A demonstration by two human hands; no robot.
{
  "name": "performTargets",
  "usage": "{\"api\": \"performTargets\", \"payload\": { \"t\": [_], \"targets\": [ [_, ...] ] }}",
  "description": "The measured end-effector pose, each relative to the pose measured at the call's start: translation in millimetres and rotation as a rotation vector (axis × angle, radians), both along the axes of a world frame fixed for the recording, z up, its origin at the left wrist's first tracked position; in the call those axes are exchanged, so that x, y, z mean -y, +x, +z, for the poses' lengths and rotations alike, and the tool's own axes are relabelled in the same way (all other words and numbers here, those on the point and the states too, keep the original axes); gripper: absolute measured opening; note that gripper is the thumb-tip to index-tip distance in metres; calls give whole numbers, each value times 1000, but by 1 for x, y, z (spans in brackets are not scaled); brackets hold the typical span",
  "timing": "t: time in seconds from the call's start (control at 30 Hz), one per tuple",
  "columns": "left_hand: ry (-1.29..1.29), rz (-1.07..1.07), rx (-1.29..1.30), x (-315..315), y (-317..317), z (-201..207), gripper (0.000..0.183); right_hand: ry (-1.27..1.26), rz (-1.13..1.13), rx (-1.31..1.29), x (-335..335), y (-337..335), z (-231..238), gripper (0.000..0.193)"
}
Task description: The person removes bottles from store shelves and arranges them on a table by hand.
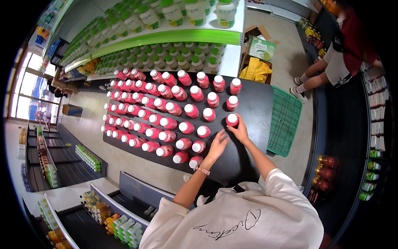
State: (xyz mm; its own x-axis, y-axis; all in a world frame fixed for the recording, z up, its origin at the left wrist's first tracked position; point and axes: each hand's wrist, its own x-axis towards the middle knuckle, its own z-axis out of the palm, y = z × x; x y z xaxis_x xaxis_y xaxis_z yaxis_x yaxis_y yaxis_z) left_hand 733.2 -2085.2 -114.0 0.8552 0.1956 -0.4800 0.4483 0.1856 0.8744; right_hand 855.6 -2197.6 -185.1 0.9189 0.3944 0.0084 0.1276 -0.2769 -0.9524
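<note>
My right hand (240, 132) is closed round a pink bottle with a white cap (232, 120), which stands upright at the right end of the rows. Just left of it, my left hand (218, 145) hovers over the dark table (253, 95) with fingers apart and nothing in them. Many more pink bottles (191, 111) of the same kind fill the table in rows to the left and away from me. The nearest one to my left hand is another pink bottle (199, 146).
Behind the table rises a shelf (166, 39) packed with white bottles with green caps. A green plastic crate (285, 120) lies on the floor to the right, near an open carton (258, 62) with yellow plastic. A person (348, 50) stands at the upper right. Low shelves (70, 162) run along the left.
</note>
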Motion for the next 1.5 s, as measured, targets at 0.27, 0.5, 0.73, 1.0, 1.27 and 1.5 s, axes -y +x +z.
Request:
{"api": "performTargets", "payload": {
  "t": [0.27, 0.5, 0.73, 1.0, 1.27, 1.5],
  "targets": [
    [-123, 64, -18, -26, -131, 40, 38, -14, -76, -218, -9, -56, -26, 88],
    [-259, 301, 3, -86, -274, 50, 36, -242, -163, -309, 6, -228, -126, 36],
    [-207, 570, 30, -176, -410, 49, 33, -568, 655, -876, -121, -350, -46, 35],
    [-12, 766, 68, -251, -520, 54, 34, -699, 1250, -42, -299, -404, -13, 42],
    [-239, 868, -5, -297, -554, 12, 32, -606, 1262, 46, -405, -446, 23, 45],
    [-169, 791, 91, -399, -533, 32, 29, -869, 1603, -64, -471, -453, -12, 57]
  ]
}}
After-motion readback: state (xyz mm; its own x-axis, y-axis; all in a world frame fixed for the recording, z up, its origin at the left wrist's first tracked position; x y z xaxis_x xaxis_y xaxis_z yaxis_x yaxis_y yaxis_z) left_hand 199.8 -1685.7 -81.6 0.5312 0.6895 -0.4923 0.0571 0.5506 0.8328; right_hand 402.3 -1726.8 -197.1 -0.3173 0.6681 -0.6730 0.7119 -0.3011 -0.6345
